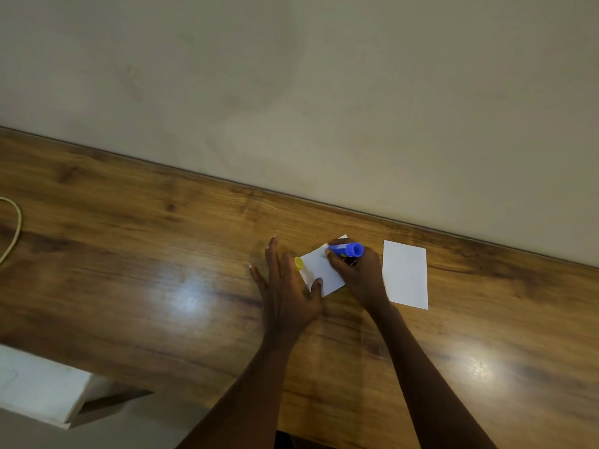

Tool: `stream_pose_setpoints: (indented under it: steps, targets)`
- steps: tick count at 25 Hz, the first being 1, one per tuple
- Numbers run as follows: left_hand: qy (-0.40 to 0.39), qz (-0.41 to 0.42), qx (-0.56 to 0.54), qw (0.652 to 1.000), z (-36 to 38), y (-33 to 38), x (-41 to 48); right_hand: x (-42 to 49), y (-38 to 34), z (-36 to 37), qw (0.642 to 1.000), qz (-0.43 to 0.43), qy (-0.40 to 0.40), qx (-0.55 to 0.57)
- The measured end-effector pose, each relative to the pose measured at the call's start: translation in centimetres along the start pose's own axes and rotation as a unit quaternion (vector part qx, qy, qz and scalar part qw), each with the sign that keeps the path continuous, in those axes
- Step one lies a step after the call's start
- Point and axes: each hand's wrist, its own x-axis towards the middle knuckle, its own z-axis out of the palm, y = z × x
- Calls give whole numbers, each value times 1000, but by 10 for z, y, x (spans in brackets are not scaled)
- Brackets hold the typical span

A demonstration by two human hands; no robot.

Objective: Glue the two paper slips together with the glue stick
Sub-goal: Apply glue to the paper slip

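A white paper slip [319,268] lies tilted on the wooden table [146,254]. My left hand [287,286] rests flat with its fingers spread, the thumb pressing on the slip's near corner. A yellow cap [298,263] shows under the left hand's fingers at the slip's left edge. My right hand [359,273] grips a blue glue stick [346,249], its tip down on the slip's far part. A second white paper slip [405,274] lies flat to the right, apart from both hands.
The table's far edge meets a plain wall [324,92]. A pale cord [14,228] curves at the far left. A white box-like object [42,387] sits below the table's near left edge. Ceiling lights glare on the tabletop.
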Motion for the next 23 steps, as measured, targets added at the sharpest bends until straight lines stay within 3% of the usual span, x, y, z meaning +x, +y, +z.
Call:
stream_pose_setpoints:
  steps: [3,7,10,12,15,20,23]
  targets:
    - [6,-1,6,1000,0,1,1,10,7,-16,998,17,60,-18]
    - [7,-5,13,1000,0,0,0,18,4,-25,997,31,67,-9]
    - [14,4,18,1000,1,0,0,-3,2,-14,990,6,136,23]
    - [13,-1,12,1000,1,0,0,-23,2,5,988,27,151,-30]
    - [8,-5,-2,1000,2,-1,0,-37,2,28,982,40,83,-165]
    - [3,3,8,1000,1,-1,-1,-22,9,-2,980,-53,-65,-182]
    - [6,-1,12,1000,1,-1,-1,-6,14,-36,942,-117,-199,-244]
